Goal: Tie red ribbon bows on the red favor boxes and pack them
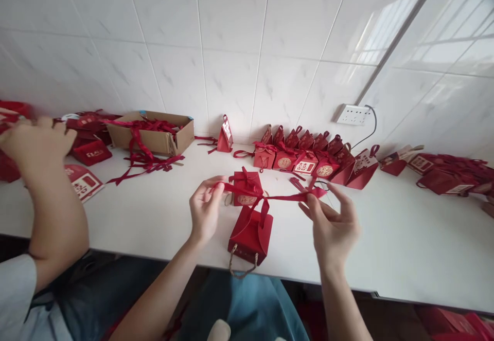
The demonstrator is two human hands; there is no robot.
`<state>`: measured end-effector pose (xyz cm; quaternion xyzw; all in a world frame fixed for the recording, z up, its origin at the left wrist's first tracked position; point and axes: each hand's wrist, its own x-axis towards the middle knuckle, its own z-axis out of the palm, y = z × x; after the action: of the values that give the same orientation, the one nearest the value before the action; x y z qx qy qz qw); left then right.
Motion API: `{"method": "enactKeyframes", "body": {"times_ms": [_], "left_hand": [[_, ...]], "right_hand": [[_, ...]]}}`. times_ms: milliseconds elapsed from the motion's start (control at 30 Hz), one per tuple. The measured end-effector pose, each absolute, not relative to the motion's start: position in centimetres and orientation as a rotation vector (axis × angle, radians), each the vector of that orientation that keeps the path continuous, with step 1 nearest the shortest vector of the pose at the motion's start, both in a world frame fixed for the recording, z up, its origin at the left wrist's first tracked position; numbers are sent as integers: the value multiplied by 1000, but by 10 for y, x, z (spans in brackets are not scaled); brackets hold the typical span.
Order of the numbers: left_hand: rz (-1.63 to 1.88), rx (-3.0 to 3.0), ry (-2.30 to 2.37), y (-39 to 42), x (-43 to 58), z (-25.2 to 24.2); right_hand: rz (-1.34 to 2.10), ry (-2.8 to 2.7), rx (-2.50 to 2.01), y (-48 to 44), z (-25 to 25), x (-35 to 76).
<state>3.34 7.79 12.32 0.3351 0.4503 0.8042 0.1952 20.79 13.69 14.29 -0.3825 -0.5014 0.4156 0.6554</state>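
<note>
A red ribbon (283,197) is stretched sideways between my two hands, with a knot near its middle. My left hand (207,208) pinches one end between thumb and fingers. The other end is pinched by my right hand (332,222), whose remaining fingers are spread. Under the knot a small red gift box (249,234) stands near the table's front edge, its twisted cord handle hanging toward me. Just behind it is another red gift box (243,181) with a bow and a gold round emblem, partly covered by the ribbon.
A cardboard box (148,138) of red ribbons stands at the back left, some ribbons trailing out. Several red gift boxes (304,163) line the wall, with more piled at right. A power strip (352,114) is on the wall. At left a co-worker's arm (54,192) reaches over the table.
</note>
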Motion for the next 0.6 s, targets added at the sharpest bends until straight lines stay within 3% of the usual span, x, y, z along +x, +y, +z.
{"method": "enactKeyframes", "body": {"times_ms": [200, 333, 467, 533, 600], "left_hand": [[2033, 739, 1877, 42, -16, 70], [1676, 838, 2224, 22, -43, 41], [1591, 1184, 2228, 25, -33, 51], [1395, 1421, 2040, 34, -19, 65], [1128, 1466, 1781, 43, -8, 77]], "right_hand": [[831, -1152, -1213, 117, 91, 281], [1058, -1323, -1542, 111, 46, 320], [914, -1680, -1640, 118, 36, 318], [825, -1776, -1500, 125, 46, 299], [955, -1850, -1305, 131, 57, 274]]}}
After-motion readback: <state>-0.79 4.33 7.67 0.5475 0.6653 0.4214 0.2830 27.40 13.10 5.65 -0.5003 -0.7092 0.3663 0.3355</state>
